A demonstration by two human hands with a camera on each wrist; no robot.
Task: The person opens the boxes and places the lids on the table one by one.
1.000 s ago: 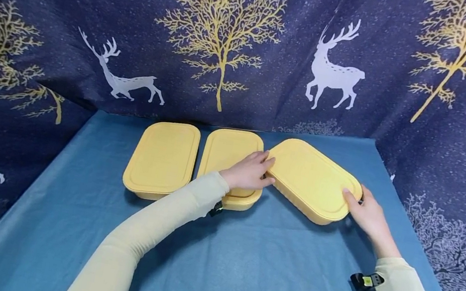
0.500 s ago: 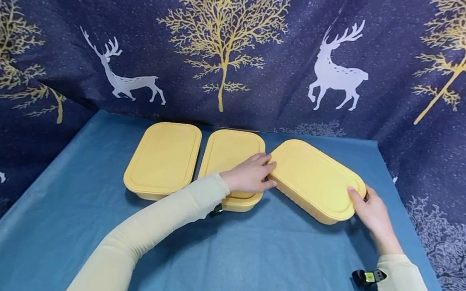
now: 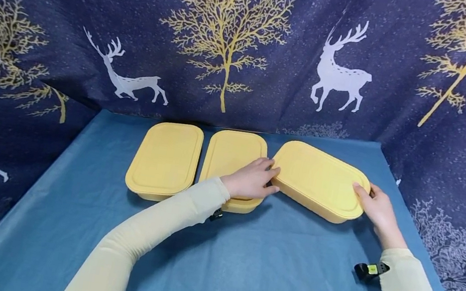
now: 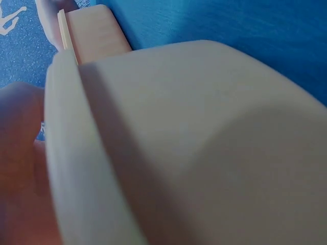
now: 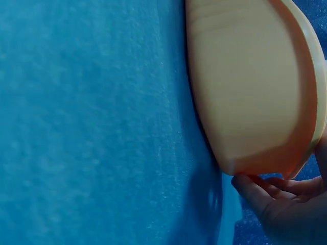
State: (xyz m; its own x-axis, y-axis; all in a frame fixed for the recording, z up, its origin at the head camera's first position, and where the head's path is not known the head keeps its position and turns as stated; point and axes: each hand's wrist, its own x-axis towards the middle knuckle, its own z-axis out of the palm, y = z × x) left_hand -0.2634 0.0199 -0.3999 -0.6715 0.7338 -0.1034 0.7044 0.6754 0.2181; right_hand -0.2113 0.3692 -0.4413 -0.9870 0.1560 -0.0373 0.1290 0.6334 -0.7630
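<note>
Three yellow rectangular lidded food containers stand along the back of the table. My right hand grips the right end of the rightmost container, thumb on its lid. In the right wrist view, the fingers are at the lower edge of this container. It lies at an angle to the others. Reaching over the middle container, my left hand has its fingertips at the left end of the angled one. In the left wrist view the side of the middle container hides much of that hand.
The leftmost container stands beside the middle one, a narrow gap between them. A blue cloth covers the table. Behind hangs a dark blue curtain printed with deer and trees.
The right end of the rightmost container has swung slightly away from me with my right hand, so it lies less slanted. My left hand stays at its left end. The other containers stay put.
</note>
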